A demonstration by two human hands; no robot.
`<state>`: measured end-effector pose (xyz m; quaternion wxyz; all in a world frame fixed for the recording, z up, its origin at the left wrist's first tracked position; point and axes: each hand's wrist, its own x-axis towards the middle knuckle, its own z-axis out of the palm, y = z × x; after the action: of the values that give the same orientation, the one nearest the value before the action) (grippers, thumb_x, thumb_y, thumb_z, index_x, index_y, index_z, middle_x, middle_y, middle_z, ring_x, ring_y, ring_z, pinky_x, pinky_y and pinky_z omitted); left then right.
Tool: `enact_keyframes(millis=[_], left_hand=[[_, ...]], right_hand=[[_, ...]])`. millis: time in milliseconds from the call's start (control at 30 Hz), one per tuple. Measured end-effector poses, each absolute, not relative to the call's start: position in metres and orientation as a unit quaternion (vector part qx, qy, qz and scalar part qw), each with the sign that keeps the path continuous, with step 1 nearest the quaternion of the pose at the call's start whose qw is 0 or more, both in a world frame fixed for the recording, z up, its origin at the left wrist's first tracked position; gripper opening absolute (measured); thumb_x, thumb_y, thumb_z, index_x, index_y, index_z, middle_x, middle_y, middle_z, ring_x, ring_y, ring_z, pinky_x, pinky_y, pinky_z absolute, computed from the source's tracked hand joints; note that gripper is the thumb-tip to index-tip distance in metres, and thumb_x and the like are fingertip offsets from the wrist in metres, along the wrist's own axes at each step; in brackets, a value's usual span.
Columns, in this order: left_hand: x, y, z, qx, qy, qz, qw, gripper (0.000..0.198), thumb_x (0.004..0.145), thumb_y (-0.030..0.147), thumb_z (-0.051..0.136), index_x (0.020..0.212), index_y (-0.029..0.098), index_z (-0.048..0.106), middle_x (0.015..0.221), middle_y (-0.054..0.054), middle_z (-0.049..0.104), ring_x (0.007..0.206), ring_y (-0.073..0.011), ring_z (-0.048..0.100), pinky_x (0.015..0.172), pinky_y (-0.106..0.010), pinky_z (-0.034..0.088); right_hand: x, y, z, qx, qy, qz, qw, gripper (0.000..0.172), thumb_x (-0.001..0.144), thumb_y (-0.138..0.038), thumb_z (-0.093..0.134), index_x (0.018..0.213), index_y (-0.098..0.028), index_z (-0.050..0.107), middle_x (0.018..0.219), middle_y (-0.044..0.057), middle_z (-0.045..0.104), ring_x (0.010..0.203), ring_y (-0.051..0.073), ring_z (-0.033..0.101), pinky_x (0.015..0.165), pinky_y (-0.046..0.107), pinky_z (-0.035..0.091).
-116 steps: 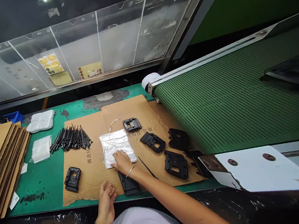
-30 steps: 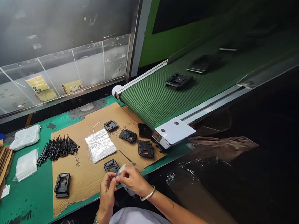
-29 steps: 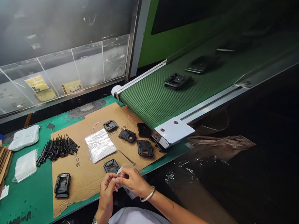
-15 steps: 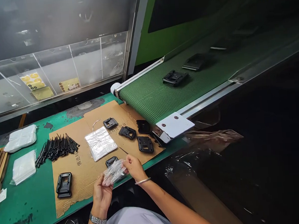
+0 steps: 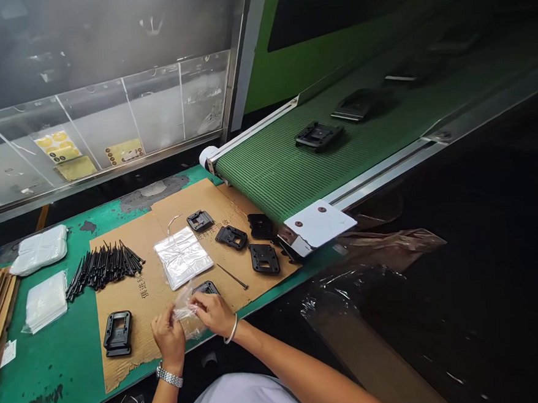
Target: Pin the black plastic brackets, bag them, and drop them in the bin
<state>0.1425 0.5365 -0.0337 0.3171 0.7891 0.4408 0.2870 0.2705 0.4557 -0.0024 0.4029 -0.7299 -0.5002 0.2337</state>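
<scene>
The left hand (image 5: 169,338) and right hand (image 5: 211,313) close together on a clear plastic bag (image 5: 183,312), held at lower centre over a cardboard sheet (image 5: 136,352); a black plastic bracket (image 5: 205,288) lies just beyond the right hand; a flat film bag (image 5: 182,257) lies further up; caution: loose film dragging across the bracket could snag and tear, or shift the bracket.

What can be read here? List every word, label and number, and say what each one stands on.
"俱进科": black characters on the cardboard sheet.
"进科技 回收": black characters on the same sheet; somewhat blurred, so the reading is uncertain.
Yellow stickers on the glass panel: too small to read.
White labels on the green mat: too small to read.
</scene>
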Motion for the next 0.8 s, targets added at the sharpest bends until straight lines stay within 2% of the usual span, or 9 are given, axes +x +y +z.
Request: enact_keyframes(millis=[67, 133, 200, 267, 367, 467, 567, 700, 800], left_hand=[[0.139, 0.546, -0.036, 0.747, 0.52, 0.279, 0.307, 0.037, 0.073, 0.017, 0.038, 0.101, 0.02, 0.063, 0.079, -0.009, 0.065, 0.064, -0.0202, 0.053, 0.062, -0.032, 0.036], [0.136, 0.552, -0.036, 0.733, 0.563, 0.257, 0.281, 0.044, 0.075, 0.017, 0.037, 0.114, 0.021, 0.056, 0.075, -0.007, 0.062, 0.06, -0.0182, 0.05, 0.057, -0.029, 0.033], [0.134, 0.553, -0.038, 0.741, 0.58, 0.236, 0.242, 0.047, 0.076, 0.017, 0.038, 0.121, 0.022, 0.05, 0.072, -0.005, 0.055, 0.057, -0.0158, 0.046, 0.055, -0.028, 0.032], [0.134, 0.551, -0.043, 0.748, 0.585, 0.226, 0.218, 0.048, 0.076, 0.016, 0.038, 0.122, 0.022, 0.049, 0.079, -0.005, 0.048, 0.054, -0.0127, 0.042, 0.053, -0.026, 0.031], [0.134, 0.549, -0.054, 0.752, 0.577, 0.227, 0.224, 0.048, 0.075, 0.013, 0.038, 0.12, 0.023, 0.051, 0.091, -0.006, 0.041, 0.055, -0.0098, 0.04, 0.052, -0.025, 0.032], [0.134, 0.552, -0.063, 0.758, 0.564, 0.211, 0.25, 0.042, 0.075, 0.011, 0.04, 0.112, 0.02, 0.058, 0.082, -0.004, 0.04, 0.06, -0.012, 0.043, 0.056, -0.026, 0.037], [0.137, 0.559, -0.066, 0.743, 0.573, 0.205, 0.278, 0.038, 0.074, 0.012, 0.042, 0.106, 0.016, 0.062, 0.074, -0.002, 0.04, 0.065, -0.0153, 0.046, 0.065, -0.03, 0.04], [0.142, 0.564, -0.07, 0.685, 0.574, 0.221, 0.389, 0.043, 0.071, 0.015, 0.048, 0.113, 0.013, 0.056, 0.066, 0.0, 0.042, 0.064, -0.0167, 0.047, 0.068, -0.032, 0.04], [0.141, 0.559, -0.078, 0.657, 0.544, 0.218, 0.475, 0.053, 0.073, 0.023, 0.051, 0.125, 0.012, 0.043, 0.056, 0.005, 0.042, 0.051, -0.0131, 0.044, 0.056, -0.028, 0.04]], right_hand=[[0.282, 0.448, -0.016, -0.758, -0.457, 0.215, 0.413, 0.023, 0.075, -0.02, 0.05, 0.097, -0.017, 0.054, 0.08, 0.004, 0.058, 0.072, 0.016, 0.053, 0.066, 0.026, 0.041], [0.29, 0.437, -0.032, -0.822, -0.399, 0.173, 0.368, 0.035, 0.075, -0.024, 0.053, 0.108, -0.014, 0.049, 0.099, 0.012, 0.054, 0.092, 0.022, 0.051, 0.08, 0.033, 0.04], [0.293, 0.425, -0.049, -0.88, -0.347, 0.156, 0.284, 0.035, 0.074, -0.03, 0.056, 0.103, -0.011, 0.051, 0.102, 0.016, 0.051, 0.099, 0.027, 0.047, 0.086, 0.04, 0.037], [0.295, 0.416, -0.065, -0.89, -0.336, 0.188, 0.244, 0.024, 0.072, -0.03, 0.057, 0.089, -0.012, 0.054, 0.093, 0.015, 0.052, 0.094, 0.028, 0.047, 0.085, 0.041, 0.037], [0.298, 0.408, -0.079, -0.827, -0.348, 0.268, 0.351, 0.017, 0.074, -0.033, 0.054, 0.069, -0.017, 0.049, 0.076, 0.006, 0.05, 0.079, 0.021, 0.048, 0.077, 0.037, 0.04], [0.303, 0.4, -0.076, -0.755, -0.331, 0.341, 0.451, 0.036, 0.076, -0.053, 0.045, 0.064, -0.019, 0.04, 0.058, -0.003, 0.04, 0.055, 0.012, 0.043, 0.055, 0.027, 0.039], [0.298, 0.39, -0.061, -0.647, -0.289, 0.481, 0.516, 0.049, 0.069, -0.065, 0.048, 0.072, -0.017, 0.043, 0.055, -0.007, 0.037, 0.039, 0.005, 0.034, 0.038, 0.019, 0.027], [0.277, 0.392, -0.05, -0.514, -0.245, 0.645, 0.509, 0.052, 0.059, -0.062, 0.062, 0.077, -0.016, 0.047, 0.05, -0.008, 0.043, 0.037, 0.005, 0.042, 0.034, 0.016, 0.029], [0.265, 0.406, -0.063, -0.529, -0.204, 0.639, 0.52, 0.057, 0.05, -0.065, 0.065, 0.072, -0.016, 0.045, 0.049, -0.009, 0.042, 0.036, 0.006, 0.043, 0.033, 0.017, 0.032]])
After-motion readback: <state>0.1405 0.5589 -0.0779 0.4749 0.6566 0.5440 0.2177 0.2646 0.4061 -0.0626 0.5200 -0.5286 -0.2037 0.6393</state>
